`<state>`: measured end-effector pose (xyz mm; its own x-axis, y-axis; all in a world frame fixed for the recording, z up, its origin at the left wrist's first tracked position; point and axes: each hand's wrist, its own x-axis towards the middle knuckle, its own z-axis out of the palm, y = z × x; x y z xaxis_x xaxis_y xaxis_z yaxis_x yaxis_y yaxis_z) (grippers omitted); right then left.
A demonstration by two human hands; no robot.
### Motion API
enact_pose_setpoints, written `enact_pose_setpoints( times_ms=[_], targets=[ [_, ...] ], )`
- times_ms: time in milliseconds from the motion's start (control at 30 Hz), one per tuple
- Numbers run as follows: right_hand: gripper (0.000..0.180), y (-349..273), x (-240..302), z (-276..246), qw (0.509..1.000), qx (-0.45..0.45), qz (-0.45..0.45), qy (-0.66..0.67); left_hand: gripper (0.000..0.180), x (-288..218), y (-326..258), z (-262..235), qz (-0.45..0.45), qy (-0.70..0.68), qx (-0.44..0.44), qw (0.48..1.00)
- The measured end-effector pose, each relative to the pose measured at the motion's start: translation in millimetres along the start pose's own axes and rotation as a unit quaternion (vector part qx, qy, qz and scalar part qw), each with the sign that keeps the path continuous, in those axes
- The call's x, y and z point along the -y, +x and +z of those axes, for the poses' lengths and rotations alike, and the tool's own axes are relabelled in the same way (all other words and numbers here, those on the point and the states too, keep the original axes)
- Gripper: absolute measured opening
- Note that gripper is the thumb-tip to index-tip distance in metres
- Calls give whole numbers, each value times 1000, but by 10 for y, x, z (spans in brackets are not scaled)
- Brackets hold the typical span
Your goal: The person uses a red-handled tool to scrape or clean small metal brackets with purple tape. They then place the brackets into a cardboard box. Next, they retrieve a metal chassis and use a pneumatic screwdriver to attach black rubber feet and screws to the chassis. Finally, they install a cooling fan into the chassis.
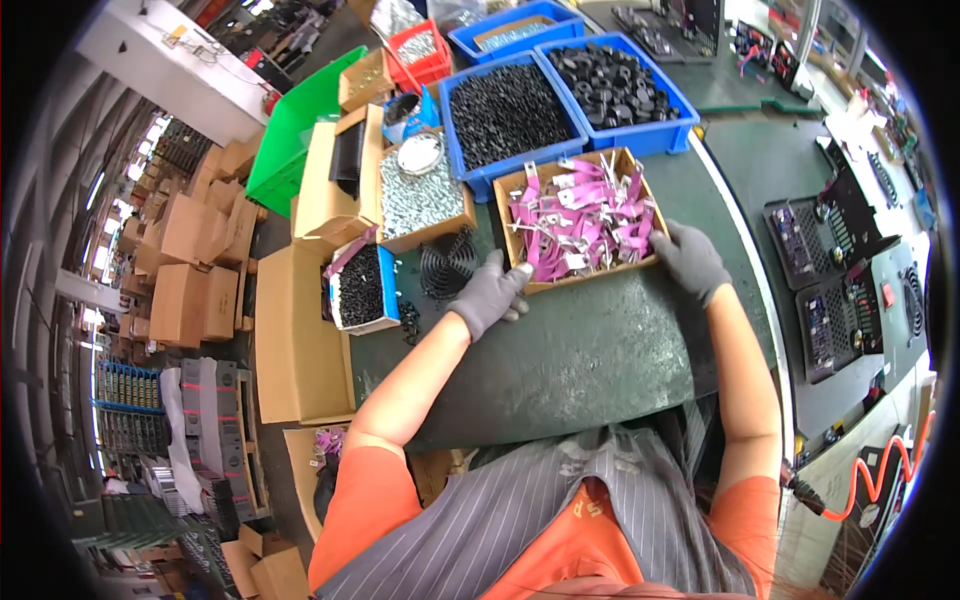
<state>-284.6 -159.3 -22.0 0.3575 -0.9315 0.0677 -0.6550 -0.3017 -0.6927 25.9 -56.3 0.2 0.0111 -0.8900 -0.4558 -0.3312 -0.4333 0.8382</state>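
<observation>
Left hand (488, 297) and right hand (690, 262) clasp the box (592, 277) between them by its near corners, long axis roughly left to right.

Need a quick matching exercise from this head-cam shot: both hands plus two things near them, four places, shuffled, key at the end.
Column 1
1. Left hand
2. Right hand
3. Purple parts
4. Round black wire grille

Column 2
A. Heaped in the open cardboard box
B. At the box's right side
C. On the dark green tabletop, beyond the left forearm
D. At the box's near left corner

Pairs: 1-D, 2-B, 3-A, 4-C
</observation>
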Motion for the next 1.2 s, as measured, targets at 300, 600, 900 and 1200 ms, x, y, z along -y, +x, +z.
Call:
enact_pose_setpoints(
  times_ms=[300, 600, 900, 1200],
  targets=[
    [29, -711, 550, -368, 998, -44, 3, 55, 60, 153, -361, 111, 68, -156, 30, 985],
    [27, -571, 638, -452, 993, -50, -3, 108, 62, -190, -503, 86, 172, -181, 24, 968],
    [26, -929, -183, -370, 990, -94, -40, 95, 43, -1085, 547, -1072, 326, 330, -206, 862],
    [27, -866, -175, -296, 987, -133, 3, 91, 52, -1694, 2445, -1339, 277, 420, -211, 838]
  ],
)
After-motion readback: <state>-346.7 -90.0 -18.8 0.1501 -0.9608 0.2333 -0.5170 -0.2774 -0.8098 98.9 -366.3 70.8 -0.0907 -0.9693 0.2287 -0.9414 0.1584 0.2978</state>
